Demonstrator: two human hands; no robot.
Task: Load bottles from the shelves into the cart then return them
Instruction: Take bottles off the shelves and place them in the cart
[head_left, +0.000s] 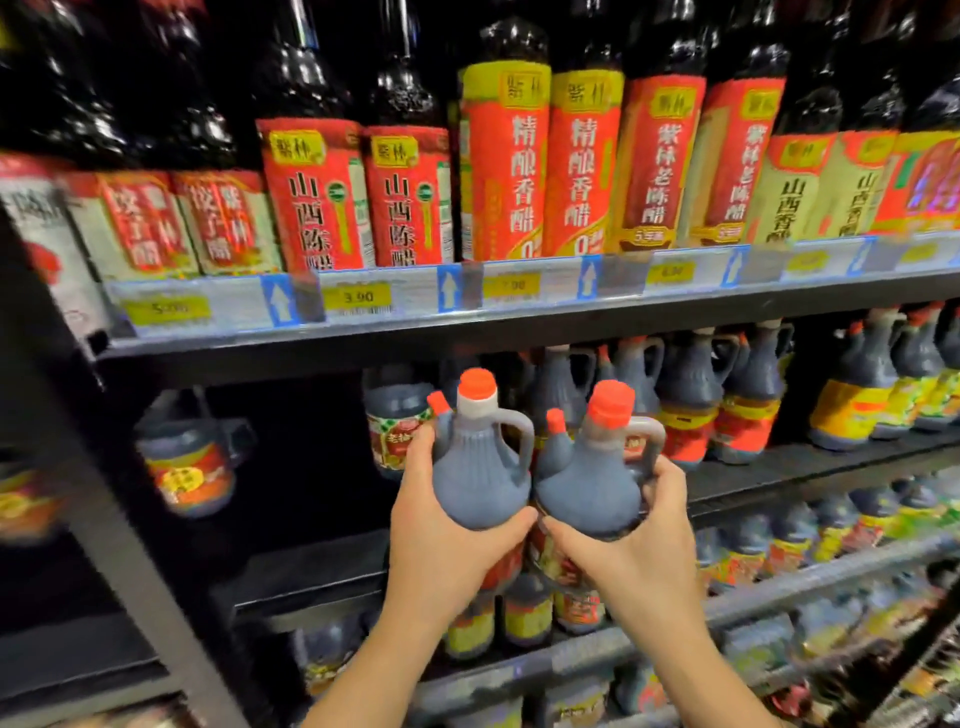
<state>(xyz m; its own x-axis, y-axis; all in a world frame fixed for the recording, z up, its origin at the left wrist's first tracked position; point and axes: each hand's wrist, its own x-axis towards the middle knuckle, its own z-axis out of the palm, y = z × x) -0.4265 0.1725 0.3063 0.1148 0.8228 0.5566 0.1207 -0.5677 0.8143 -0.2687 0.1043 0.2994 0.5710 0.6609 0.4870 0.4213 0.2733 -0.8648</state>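
I hold two dark jug-shaped bottles with orange caps and side handles, side by side in front of the middle shelf. My left hand grips the left bottle round its lower body. My right hand grips the right bottle from below and from the right side. The two bottles touch each other. Both stand upright, held in the air just in front of the shelf edge. No cart is in view.
The top shelf carries tall vinegar bottles with red labels and price tags. The middle shelf holds several similar jugs at the right and a dark gap at the left. Lower shelves are packed with bottles.
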